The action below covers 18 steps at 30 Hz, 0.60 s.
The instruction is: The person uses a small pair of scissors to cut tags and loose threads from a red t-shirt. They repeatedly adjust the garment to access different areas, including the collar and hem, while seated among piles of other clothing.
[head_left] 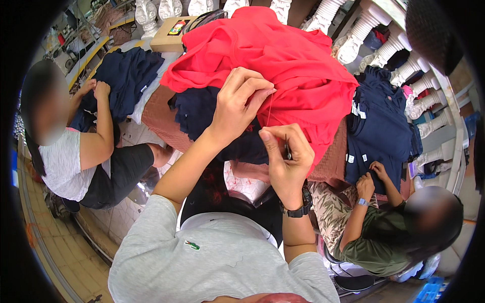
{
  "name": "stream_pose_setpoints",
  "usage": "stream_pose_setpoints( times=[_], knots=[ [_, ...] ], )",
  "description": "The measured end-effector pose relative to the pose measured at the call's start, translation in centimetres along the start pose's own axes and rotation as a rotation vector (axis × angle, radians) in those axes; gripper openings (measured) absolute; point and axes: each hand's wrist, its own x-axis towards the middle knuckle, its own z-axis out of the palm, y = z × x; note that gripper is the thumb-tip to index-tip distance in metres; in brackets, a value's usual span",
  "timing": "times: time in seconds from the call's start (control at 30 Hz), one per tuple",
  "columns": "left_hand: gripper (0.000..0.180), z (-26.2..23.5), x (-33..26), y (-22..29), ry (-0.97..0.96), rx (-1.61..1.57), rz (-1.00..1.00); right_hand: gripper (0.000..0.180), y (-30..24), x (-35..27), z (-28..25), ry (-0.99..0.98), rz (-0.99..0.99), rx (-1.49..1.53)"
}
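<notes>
My left hand (237,106) is raised over the cloth, thumb and forefinger pinched on one end of a thin reddish thread (270,108). Lower and to its right, the thumb and forefinger of my right hand (289,154) close on the thread's other end, so it runs between both hands. Something small and dark also shows in the right palm; its kind is hard to make out. Behind the hands lies a heaped red garment (273,48). Dark navy cloth (197,113) sticks out beneath it, next to my left wrist.
A co-worker sits at left with navy cloth (129,73), another at right by stacked navy garments (376,123) with white tags. Brown cloth (161,118) covers the table. A cardboard box (169,38) stands at the back, before white balusters (364,35).
</notes>
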Motion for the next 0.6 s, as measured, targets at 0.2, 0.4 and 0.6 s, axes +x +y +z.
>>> stream_pose_setpoints(
  times=[0.2, 0.4, 0.6],
  knots=[
    [0.022, 0.4, -0.1, 0.5, 0.060, 0.015, 0.023, 0.008, -0.6, 0.2, 0.6, -0.155, 0.039, 0.100],
    [0.012, 0.0, 0.2, 0.9, 0.055, -0.195, -0.227, 0.012, -0.8, 0.7, -0.2, -0.143, 0.408, 0.361],
    [0.008, 0.0, 0.0, 0.6, 0.018, -0.321, -0.256, 0.047, 0.4, 2.0, -1.2, -0.194, 0.604, 0.707]
  ],
)
